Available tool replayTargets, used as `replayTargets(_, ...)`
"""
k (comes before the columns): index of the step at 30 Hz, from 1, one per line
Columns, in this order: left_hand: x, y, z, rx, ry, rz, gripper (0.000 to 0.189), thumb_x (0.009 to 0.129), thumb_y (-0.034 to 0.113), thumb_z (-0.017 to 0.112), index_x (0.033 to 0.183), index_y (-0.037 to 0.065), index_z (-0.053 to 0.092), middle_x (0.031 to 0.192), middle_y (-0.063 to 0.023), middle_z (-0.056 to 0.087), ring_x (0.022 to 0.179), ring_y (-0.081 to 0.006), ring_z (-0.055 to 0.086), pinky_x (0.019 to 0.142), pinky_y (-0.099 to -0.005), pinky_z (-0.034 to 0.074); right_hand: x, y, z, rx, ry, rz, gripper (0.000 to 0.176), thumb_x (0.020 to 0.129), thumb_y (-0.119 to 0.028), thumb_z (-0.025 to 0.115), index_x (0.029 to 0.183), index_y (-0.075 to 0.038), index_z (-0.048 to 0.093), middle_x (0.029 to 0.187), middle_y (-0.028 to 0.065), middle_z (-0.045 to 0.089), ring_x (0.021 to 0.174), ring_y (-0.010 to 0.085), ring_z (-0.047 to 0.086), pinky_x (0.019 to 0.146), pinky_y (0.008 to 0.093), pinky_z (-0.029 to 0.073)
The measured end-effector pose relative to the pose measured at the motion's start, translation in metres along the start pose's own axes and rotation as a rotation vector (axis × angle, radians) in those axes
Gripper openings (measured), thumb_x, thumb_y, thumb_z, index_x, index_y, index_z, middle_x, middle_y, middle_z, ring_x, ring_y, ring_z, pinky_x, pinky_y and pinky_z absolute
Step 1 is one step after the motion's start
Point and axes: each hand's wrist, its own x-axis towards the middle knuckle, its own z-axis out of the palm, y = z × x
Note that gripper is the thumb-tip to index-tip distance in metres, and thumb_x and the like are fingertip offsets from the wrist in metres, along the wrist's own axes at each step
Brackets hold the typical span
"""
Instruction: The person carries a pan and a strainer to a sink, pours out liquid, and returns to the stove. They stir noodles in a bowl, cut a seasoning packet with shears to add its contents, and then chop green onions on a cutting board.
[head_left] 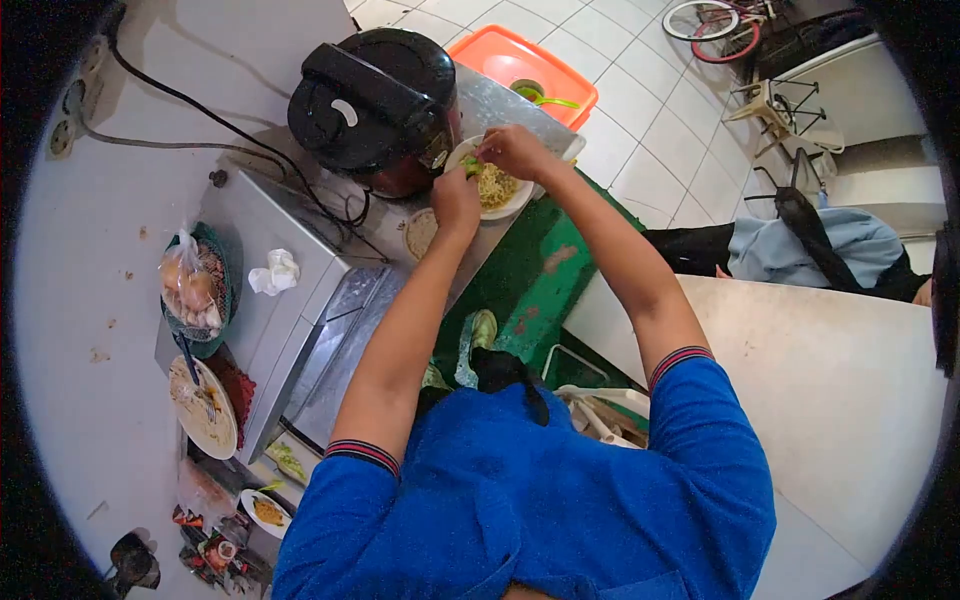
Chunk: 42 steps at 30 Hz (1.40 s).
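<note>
A white bowl (522, 203) holds yellowish noodles (496, 187) and stands on the metal counter beside a black rice cooker (385, 110). Over its near-left rim, my left hand (457, 204) is closed, with a piece of green leafy vegetable (472, 166) at its fingertips. My right hand (514, 153) reaches across the bowl from the other side, its fingers closed at the same green piece. How each finger grips it is too small to make out. Beside my left wrist sits a round, pale-topped container (420, 233).
An orange plastic tub (540, 65) with a green spoon lies behind the counter. Along the left wall are a basket (205, 332) with bagged food, a crumpled tissue (274, 272) and a used plate (207, 425). A power cord crosses the wall. At right, a person (815, 245) is near a white table (790, 370).
</note>
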Motion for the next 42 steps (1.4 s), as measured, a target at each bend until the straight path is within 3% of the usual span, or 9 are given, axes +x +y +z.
replayTargets(3,-0.005,0.004,0.000,-0.031,0.061,0.032,0.023,0.082,0.011,0.063,0.102,0.000,0.066,0.092,-0.0245,0.066,0.089,-0.0399,0.064,0.077,-0.0473,0.050,-0.004,-0.005,-0.004,-0.071,0.100,-0.096,0.009,0.079,-0.009,0.069,0.085,-0.006,0.073,0.083,0.0120,0.065,0.077,0.0309,0.065,0.068,0.0400,0.052)
replayTargets(6,-0.011,0.003,0.004,-0.206,0.192,0.079,0.026,0.082,0.010,0.063,0.106,0.001,0.065,0.090,-0.0238,0.066,0.088,-0.0402,0.064,0.078,-0.0474,0.050,-0.011,-0.009,-0.013,-0.050,0.209,-0.149,0.008,0.078,-0.010,0.070,0.084,-0.006,0.073,0.083,0.0110,0.066,0.076,0.0300,0.065,0.069,0.0393,0.052)
replayTargets(9,-0.011,-0.005,0.010,-0.200,0.209,0.102,0.028,0.082,0.010,0.062,0.108,0.001,0.065,0.092,-0.0240,0.066,0.087,-0.0407,0.063,0.078,-0.0477,0.049,-0.012,-0.007,-0.010,0.007,0.249,-0.145,0.012,0.082,-0.019,0.063,0.082,-0.010,0.072,0.085,0.0109,0.068,0.080,0.0322,0.066,0.072,0.0421,0.053)
replayTargets(18,-0.017,-0.017,0.005,-0.101,0.301,0.251,0.026,0.086,0.007,0.058,0.109,-0.001,0.066,0.090,-0.0225,0.067,0.082,-0.0386,0.063,0.073,-0.0469,0.049,-0.014,-0.001,0.011,0.065,0.291,-0.107,0.011,0.080,-0.018,0.065,0.081,-0.012,0.073,0.086,0.0100,0.069,0.078,0.0312,0.066,0.072,0.0413,0.054)
replayTargets(31,-0.025,-0.023,0.002,0.017,0.235,0.325,0.022,0.087,0.010,0.060,0.105,0.001,0.070,0.085,-0.0211,0.067,0.079,-0.0357,0.065,0.071,-0.0446,0.051,-0.037,-0.019,0.008,0.033,0.331,-0.058,0.010,0.076,-0.011,0.071,0.085,-0.008,0.074,0.085,0.0113,0.068,0.078,0.0291,0.066,0.072,0.0374,0.054)
replayTargets(33,-0.026,-0.023,0.001,0.049,0.243,0.374,0.023,0.084,0.009,0.062,0.104,0.002,0.070,0.084,-0.0206,0.067,0.078,-0.0348,0.065,0.070,-0.0440,0.051,-0.041,-0.020,0.008,0.066,0.300,-0.038,0.011,0.075,-0.017,0.070,0.084,-0.015,0.075,0.086,0.0097,0.069,0.077,0.0304,0.066,0.072,0.0415,0.053)
replayTargets(36,-0.026,-0.025,0.003,0.035,0.264,0.394,0.024,0.082,0.010,0.064,0.104,0.003,0.070,0.083,-0.0194,0.067,0.076,-0.0354,0.064,0.070,-0.0445,0.051,-0.042,-0.023,0.014,0.021,0.332,-0.035,0.011,0.076,-0.017,0.068,0.084,-0.015,0.075,0.087,0.0100,0.069,0.079,0.0304,0.066,0.073,0.0417,0.053)
replayTargets(40,-0.031,-0.030,-0.002,0.073,0.222,0.373,0.027,0.082,0.009,0.064,0.108,0.003,0.069,0.084,-0.0203,0.067,0.078,-0.0367,0.065,0.073,-0.0435,0.051,-0.047,-0.030,0.013,0.086,0.308,0.001,0.013,0.076,-0.005,0.068,0.087,-0.007,0.074,0.085,0.0124,0.068,0.077,0.0296,0.066,0.070,0.0375,0.053)
replayTargets(42,-0.039,-0.024,-0.007,-0.020,0.148,0.158,0.035,0.084,0.011,0.065,0.118,0.004,0.065,0.094,-0.0227,0.067,0.086,-0.0374,0.065,0.080,-0.0422,0.051,-0.056,-0.037,0.011,0.120,0.564,0.114,0.014,0.076,-0.005,0.067,0.089,-0.006,0.074,0.085,0.0137,0.068,0.078,0.0308,0.066,0.071,0.0393,0.053)
